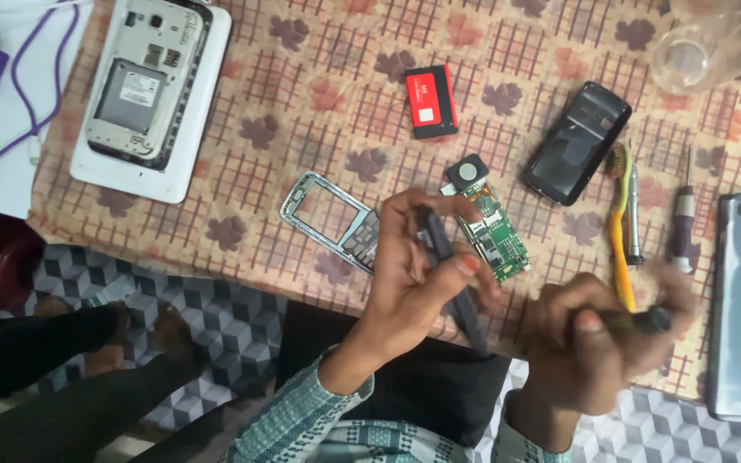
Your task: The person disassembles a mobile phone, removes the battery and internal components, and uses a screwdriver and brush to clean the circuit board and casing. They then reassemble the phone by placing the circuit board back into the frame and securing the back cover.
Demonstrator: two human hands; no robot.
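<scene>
the left hand pinched a dark phone part, held upright over the surface's near edge. the right hand, blurred, was closed round a dark-handled tool. just behind them lay the green circuit board, with the silver keypad frame beside the left hand.

dark phone housing | slim, edge-on, tilted | dark-handled tool | blurred, roughly level
</scene>
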